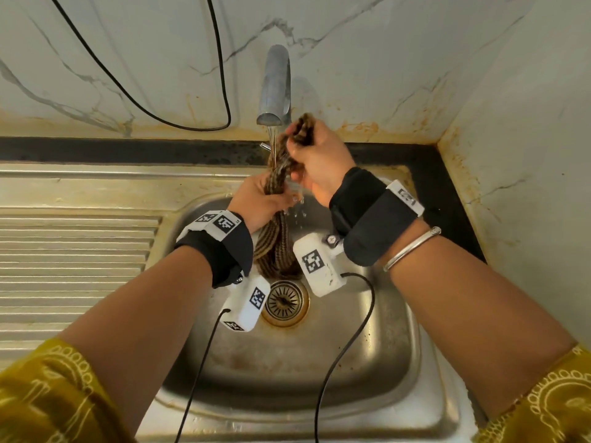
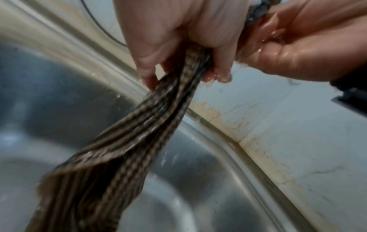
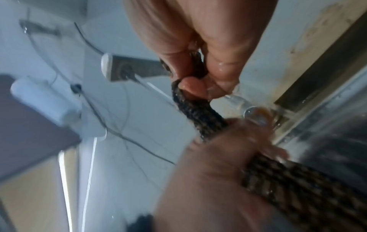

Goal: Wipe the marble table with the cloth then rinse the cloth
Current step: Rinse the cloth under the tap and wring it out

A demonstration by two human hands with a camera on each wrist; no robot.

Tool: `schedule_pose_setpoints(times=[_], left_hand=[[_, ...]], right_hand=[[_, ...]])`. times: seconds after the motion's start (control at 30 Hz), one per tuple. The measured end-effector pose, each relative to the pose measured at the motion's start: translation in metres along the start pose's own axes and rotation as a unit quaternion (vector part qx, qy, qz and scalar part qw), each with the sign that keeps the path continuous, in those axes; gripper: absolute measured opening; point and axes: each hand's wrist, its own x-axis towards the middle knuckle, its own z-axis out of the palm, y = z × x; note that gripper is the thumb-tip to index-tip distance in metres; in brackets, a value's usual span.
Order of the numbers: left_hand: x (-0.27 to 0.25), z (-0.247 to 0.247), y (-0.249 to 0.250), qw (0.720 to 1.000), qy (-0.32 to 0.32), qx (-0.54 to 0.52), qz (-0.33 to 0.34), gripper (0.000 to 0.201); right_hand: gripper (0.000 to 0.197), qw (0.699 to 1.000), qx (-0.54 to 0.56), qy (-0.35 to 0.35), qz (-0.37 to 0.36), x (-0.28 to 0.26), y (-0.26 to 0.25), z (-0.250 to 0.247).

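Both hands hold the wet striped cloth (image 1: 277, 241) tight under the running tap (image 1: 275, 87): right hand (image 1: 319, 161) on top, left hand (image 1: 260, 201) below.

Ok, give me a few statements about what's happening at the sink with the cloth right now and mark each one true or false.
1. Both hands hold the cloth. True: the right hand grips its upper end and the left hand grips it lower down.
2. The tap is turned off. False: a stream of water runs from it beside the cloth.
3. The cloth lies flat on the bottom of the sink. False: it is bunched into a rope, with its lower end hanging over the basin.
4. The hanging end is above the drain. True.
5. The cloth is plain white. False: it is brown with dark stripes.
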Motion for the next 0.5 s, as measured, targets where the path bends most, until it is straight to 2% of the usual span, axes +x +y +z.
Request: schedule_pose_setpoints(times=[0.07, 0.13, 0.2, 0.27, 0.3, 0.37, 0.43, 0.5], left_hand=[[0.001, 0.002, -0.002, 1.000, 0.004, 0.013, -0.007, 0.021], [0.004, 0.004, 0.000, 0.999, 0.032, 0.014, -0.022, 0.019], [0.007, 0.004, 0.003, 0.997, 0.068, 0.011, -0.038, 0.015], [0.009, 0.004, 0.009, 0.996, 0.083, 0.010, -0.033, 0.003], [0.010, 0.004, 0.011, 0.996, 0.078, 0.025, -0.020, 0.010], [0.010, 0.002, 0.016, 0.995, 0.034, 0.099, 0.007, 0.023], [0.011, -0.001, 0.020, 0.983, 0.004, 0.182, 0.018, 0.033], [0.011, -0.003, 0.021, 0.975, -0.009, 0.221, 0.028, 0.043]], right_hand=[[0.028, 0.993, 0.117, 0.013, 0.003, 0.000, -0.013, -0.008], [0.026, 0.989, 0.143, 0.026, -0.004, 0.003, -0.020, -0.015], [0.021, 0.998, 0.060, 0.029, 0.004, 0.003, -0.020, -0.018], [0.028, 0.994, -0.113, -0.002, 0.013, 0.003, -0.018, -0.020], [0.039, 0.977, -0.210, -0.032, 0.016, 0.003, -0.014, -0.021], [0.056, 0.913, -0.398, -0.091, 0.007, 0.002, -0.005, -0.022], [0.051, 0.851, -0.515, -0.096, -0.036, 0.004, 0.006, -0.022], [0.043, 0.835, -0.544, -0.073, -0.041, 0.005, 0.012, -0.020]])
